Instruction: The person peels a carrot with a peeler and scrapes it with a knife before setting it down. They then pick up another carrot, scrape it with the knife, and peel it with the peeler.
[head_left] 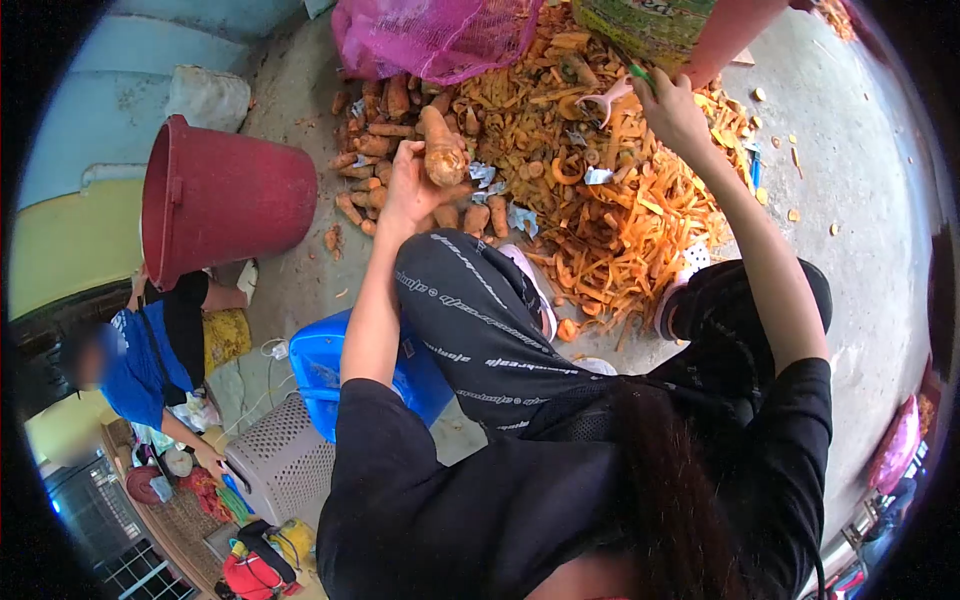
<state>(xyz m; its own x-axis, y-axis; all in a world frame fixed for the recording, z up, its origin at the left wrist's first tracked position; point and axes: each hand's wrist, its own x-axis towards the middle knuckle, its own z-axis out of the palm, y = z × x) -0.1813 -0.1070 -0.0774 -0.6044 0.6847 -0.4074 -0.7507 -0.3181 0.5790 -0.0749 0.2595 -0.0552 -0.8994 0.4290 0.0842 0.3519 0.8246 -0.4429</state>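
My left hand (408,190) is closed around a thick carrot (443,150), holding it up with its rough brown crown end toward me. My right hand (672,112) is stretched forward over the peelings, fingers closed on a slim green-handled tool (638,72); its far end is hard to make out. A pink Y-shaped peeler (606,98) shows right beside those fingers. Below the left hand lie several unpeeled carrots (372,145) on the floor. A large heap of orange peelings and cut ends (610,230) spreads between my feet and under the right hand.
A pink mesh sack (435,38) lies beyond the carrots. Across the heap are another person's limb (735,35) and patterned green cloth (645,25). To the left stand a red bucket (230,200), a blue container (325,370) and a grey basket (280,455), with a person in blue (150,360) nearby.
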